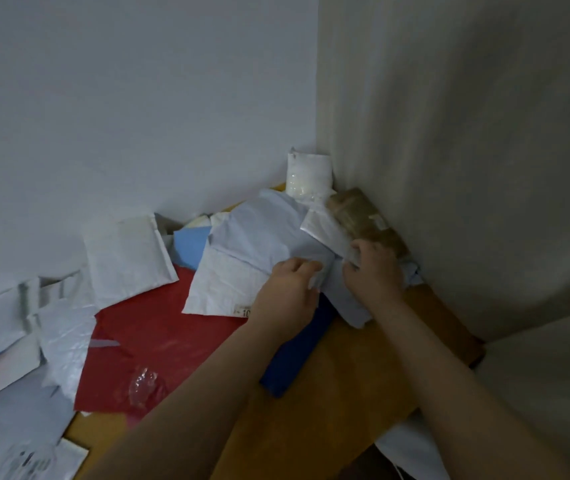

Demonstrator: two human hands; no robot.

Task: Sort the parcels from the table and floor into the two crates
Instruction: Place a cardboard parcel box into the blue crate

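A heap of parcels lies on a wooden table (339, 382) pushed into the corner of the room. My left hand (290, 289) grips the lower edge of a pale grey-blue poly mailer (259, 233) on top of the heap. My right hand (373, 271) pinches a small silvery-white packet (323, 225) that leans on a brown taped parcel (363, 216) by the right wall. A dark blue parcel (297, 355) lies under my left wrist. No crate is in view.
A large red mailer (159, 341) covers the table's middle. White padded envelopes (127, 258) and labelled white bags (10, 341) spread to the left. A white pouch (308, 174) stands in the corner. Walls close the back and right sides.
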